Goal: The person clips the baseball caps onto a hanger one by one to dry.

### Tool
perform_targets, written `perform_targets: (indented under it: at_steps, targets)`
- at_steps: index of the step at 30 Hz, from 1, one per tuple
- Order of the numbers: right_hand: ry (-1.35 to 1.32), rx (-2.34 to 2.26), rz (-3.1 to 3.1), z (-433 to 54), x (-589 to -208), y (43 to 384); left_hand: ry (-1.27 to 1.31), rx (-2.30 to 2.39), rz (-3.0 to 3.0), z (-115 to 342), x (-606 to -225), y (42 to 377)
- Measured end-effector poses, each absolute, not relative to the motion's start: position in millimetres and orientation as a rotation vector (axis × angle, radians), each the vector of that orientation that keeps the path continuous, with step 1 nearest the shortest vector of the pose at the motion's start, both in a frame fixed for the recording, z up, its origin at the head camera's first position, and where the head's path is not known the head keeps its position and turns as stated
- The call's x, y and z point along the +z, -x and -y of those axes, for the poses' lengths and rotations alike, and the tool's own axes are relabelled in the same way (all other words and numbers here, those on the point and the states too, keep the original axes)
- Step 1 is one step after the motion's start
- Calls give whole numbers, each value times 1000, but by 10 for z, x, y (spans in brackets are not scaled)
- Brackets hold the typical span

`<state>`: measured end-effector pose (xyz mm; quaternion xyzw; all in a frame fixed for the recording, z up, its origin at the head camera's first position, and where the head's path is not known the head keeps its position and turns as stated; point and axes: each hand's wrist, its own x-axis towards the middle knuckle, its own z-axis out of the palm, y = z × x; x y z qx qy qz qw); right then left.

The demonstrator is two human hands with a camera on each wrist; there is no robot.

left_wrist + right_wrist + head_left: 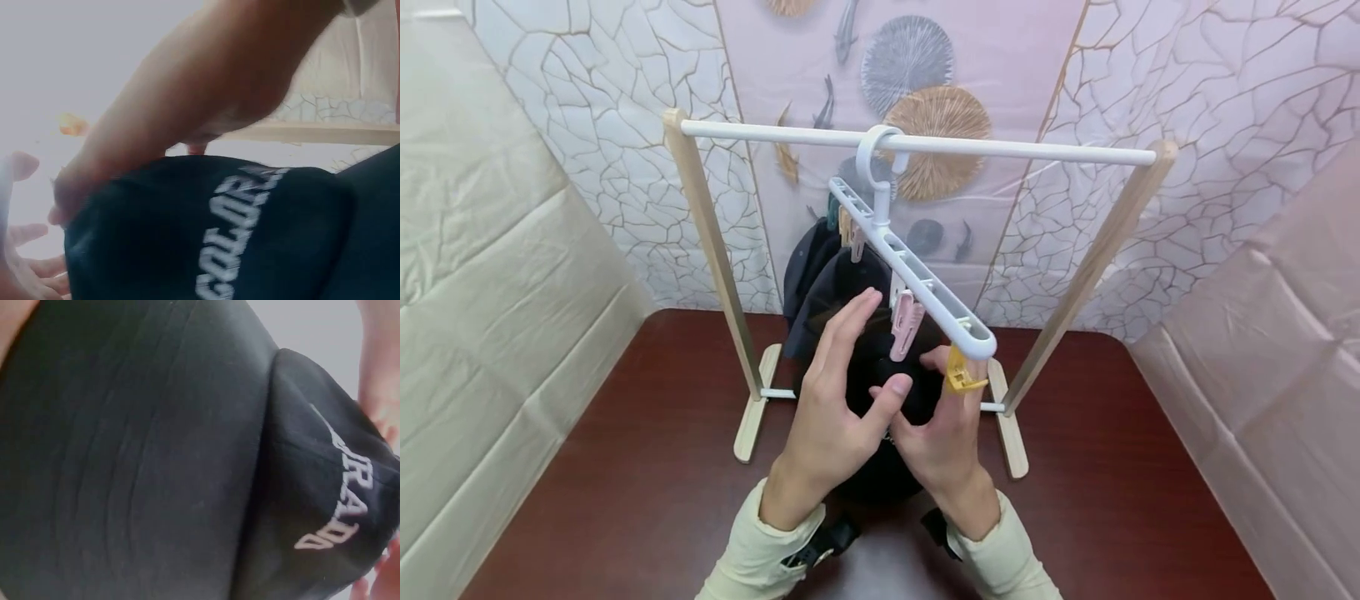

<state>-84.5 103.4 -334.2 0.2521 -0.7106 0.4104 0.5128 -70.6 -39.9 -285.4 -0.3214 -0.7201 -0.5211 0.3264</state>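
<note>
A black baseball cap (876,479) with white lettering is between the two hands, under the near end of a pale clip hanger (917,271). The right hand (943,433) grips the cap, its thumb and fingers bent about the crown. Beside the cap is the left hand (831,408), its fingers long and extended, thumb reaching toward the right hand. A pink clip (907,325) hangs just above the thumbs. Next to the right fingers is a yellow clip (962,372) on the hanger's near end. Both wrist views show the cap close up, with its brim (137,462) filling much of the right one.
The hanger hooks over the white rod (760,132) of a wooden stand (718,250). Other dark caps (808,267) hang at its far end, below beige clips (845,227) and a teal clip (832,211). The stand rests on a dark red table (617,467).
</note>
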Motion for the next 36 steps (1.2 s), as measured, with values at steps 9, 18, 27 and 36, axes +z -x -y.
perform_targets:
  at_steps: [9, 18, 27, 36]
  targets:
    - [-649, 1139, 1635, -969, -3405, 784, 712, -1319, 1933, 456, -3060, 777]
    - [-725, 1368, 1707, -1132, -3344, 879, 646, -1337, 1898, 603, -3068, 844]
    - [-331, 1528, 1959, -1467, -3579, 1251, 607, -1295, 1899, 793, -3101, 836]
    - [-121, 1444, 2345, -1616, -4002, 1786, 618, -1383, 1855, 881, -3022, 824]
